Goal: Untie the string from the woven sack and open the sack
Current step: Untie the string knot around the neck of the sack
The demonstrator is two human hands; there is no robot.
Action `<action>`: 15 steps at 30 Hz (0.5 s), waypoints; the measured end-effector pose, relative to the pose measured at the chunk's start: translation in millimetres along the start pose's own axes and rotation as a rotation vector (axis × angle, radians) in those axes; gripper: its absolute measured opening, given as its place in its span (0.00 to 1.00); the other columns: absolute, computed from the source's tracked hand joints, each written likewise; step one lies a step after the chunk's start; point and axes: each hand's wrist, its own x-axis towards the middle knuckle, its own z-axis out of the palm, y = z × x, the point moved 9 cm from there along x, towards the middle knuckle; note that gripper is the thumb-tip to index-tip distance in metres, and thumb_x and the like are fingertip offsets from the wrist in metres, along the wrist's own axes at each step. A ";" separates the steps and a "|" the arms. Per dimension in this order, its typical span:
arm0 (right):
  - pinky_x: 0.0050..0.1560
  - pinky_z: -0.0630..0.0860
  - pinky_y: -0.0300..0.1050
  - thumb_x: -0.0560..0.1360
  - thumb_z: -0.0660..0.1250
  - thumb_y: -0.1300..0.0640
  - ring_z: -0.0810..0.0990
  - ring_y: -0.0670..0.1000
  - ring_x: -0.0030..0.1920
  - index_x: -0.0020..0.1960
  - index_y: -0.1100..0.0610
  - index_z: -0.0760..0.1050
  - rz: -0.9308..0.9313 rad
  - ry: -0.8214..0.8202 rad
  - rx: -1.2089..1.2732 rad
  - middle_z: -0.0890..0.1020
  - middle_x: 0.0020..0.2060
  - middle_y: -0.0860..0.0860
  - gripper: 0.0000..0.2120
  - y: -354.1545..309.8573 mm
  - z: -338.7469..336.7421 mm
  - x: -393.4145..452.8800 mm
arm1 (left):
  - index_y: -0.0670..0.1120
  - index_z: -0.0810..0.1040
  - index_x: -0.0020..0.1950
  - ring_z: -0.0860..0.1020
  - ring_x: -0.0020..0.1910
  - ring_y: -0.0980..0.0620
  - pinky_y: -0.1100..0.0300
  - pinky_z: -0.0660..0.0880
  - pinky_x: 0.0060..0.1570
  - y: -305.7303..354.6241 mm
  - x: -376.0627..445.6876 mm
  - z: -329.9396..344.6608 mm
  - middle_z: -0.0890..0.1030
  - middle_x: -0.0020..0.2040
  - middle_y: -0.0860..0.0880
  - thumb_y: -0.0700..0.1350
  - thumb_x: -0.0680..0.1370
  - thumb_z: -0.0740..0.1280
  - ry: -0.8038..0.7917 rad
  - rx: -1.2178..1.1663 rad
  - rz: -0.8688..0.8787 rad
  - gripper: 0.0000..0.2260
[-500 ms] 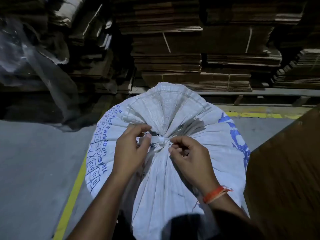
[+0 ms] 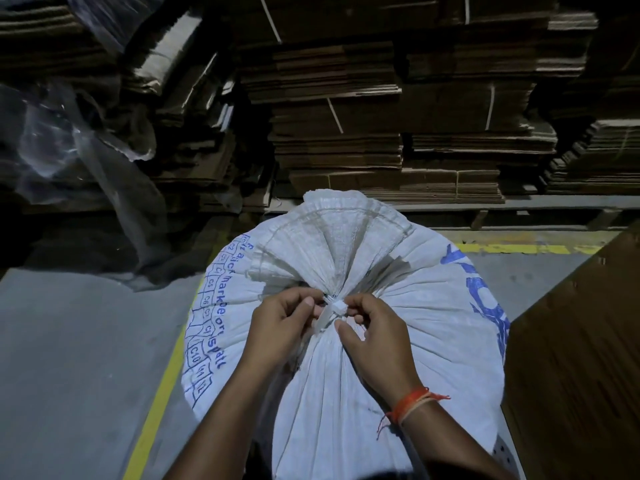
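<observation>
Cardboard stacks [image 2: 398, 116] are filling the background, flattened and piled high, with clear plastic sheeting [image 2: 86, 140] lying at the far left. Below them the grey floor is carrying a yellow line [image 2: 156, 393]. Standing in the middle, the white woven sack [image 2: 433, 323], printed in blue, is bunching into a gathered neck. Both hands are meeting at that neck: the left hand [image 2: 280, 327] is pinching the white string [image 2: 334, 308] at the knot, and the right hand [image 2: 377, 337], with an orange thread bracelet [image 2: 412, 403] on its wrist, is pinching the knot's other side.
</observation>
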 end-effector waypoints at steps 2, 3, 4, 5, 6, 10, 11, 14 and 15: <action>0.54 0.76 0.34 0.75 0.74 0.55 0.79 0.41 0.53 0.58 0.46 0.79 -0.009 0.009 -0.012 0.82 0.51 0.42 0.13 -0.6 2.6 0.5 | 0.51 0.88 0.55 0.86 0.50 0.47 0.47 0.80 0.57 -0.8 7.4 1.5 0.89 0.49 0.46 0.44 0.81 0.68 -0.018 0.041 0.031 0.09; 0.55 0.77 0.35 0.75 0.74 0.54 0.79 0.42 0.54 0.58 0.45 0.79 -0.006 0.008 -0.015 0.82 0.51 0.42 0.13 -0.8 3.7 1.0 | 0.52 0.88 0.55 0.86 0.53 0.48 0.46 0.81 0.59 0.4 10.2 2.1 0.89 0.50 0.49 0.42 0.81 0.69 -0.021 0.078 0.049 0.09; 0.55 0.78 0.37 0.75 0.75 0.54 0.79 0.42 0.54 0.58 0.45 0.80 -0.006 0.011 -0.014 0.82 0.51 0.41 0.14 -0.7 3.9 2.0 | 0.53 0.88 0.56 0.86 0.54 0.50 0.47 0.82 0.60 2.6 12.5 3.0 0.89 0.51 0.51 0.41 0.82 0.70 -0.022 0.117 0.067 0.09; 0.54 0.78 0.38 0.74 0.75 0.54 0.80 0.42 0.53 0.57 0.44 0.80 -0.002 0.013 -0.007 0.82 0.50 0.41 0.13 0.0 3.5 3.4 | 0.53 0.88 0.57 0.86 0.54 0.53 0.50 0.82 0.59 5.3 13.5 4.2 0.89 0.51 0.54 0.41 0.82 0.70 -0.030 0.156 0.090 0.10; 0.53 0.79 0.39 0.73 0.76 0.54 0.80 0.43 0.51 0.56 0.44 0.81 0.005 0.023 0.002 0.82 0.48 0.41 0.13 1.4 2.6 5.4 | 0.54 0.88 0.57 0.86 0.54 0.58 0.54 0.82 0.57 9.2 13.7 5.5 0.88 0.52 0.56 0.41 0.81 0.71 -0.033 0.212 0.123 0.10; 0.49 0.81 0.43 0.72 0.78 0.55 0.81 0.44 0.45 0.50 0.46 0.82 0.060 0.063 0.030 0.84 0.43 0.43 0.10 10.5 0.4 14.5 | 0.53 0.88 0.56 0.82 0.54 0.61 0.67 0.79 0.50 24.8 15.5 7.6 0.81 0.55 0.60 0.41 0.80 0.72 -0.041 0.453 0.305 0.09; 0.48 0.82 0.43 0.72 0.78 0.55 0.81 0.44 0.44 0.50 0.46 0.83 0.066 0.066 0.026 0.84 0.42 0.43 0.09 11.8 0.7 16.6 | 0.53 0.88 0.55 0.82 0.54 0.60 0.69 0.78 0.49 25.7 16.0 8.1 0.80 0.55 0.60 0.41 0.79 0.72 -0.058 0.489 0.324 0.09; 0.46 0.82 0.42 0.73 0.77 0.54 0.82 0.43 0.43 0.48 0.48 0.83 0.053 0.059 0.017 0.85 0.41 0.43 0.05 11.5 2.6 21.3 | 0.57 0.85 0.55 0.80 0.53 0.59 0.66 0.76 0.50 21.7 19.7 8.4 0.81 0.52 0.60 0.44 0.78 0.74 -0.067 0.616 0.355 0.09; 0.46 0.82 0.43 0.73 0.77 0.54 0.83 0.43 0.43 0.48 0.48 0.84 0.047 0.052 0.010 0.85 0.41 0.44 0.05 11.3 3.4 22.1 | 0.58 0.84 0.54 0.78 0.54 0.58 0.65 0.74 0.50 21.0 20.2 8.2 0.81 0.52 0.61 0.46 0.78 0.75 -0.059 0.666 0.361 0.09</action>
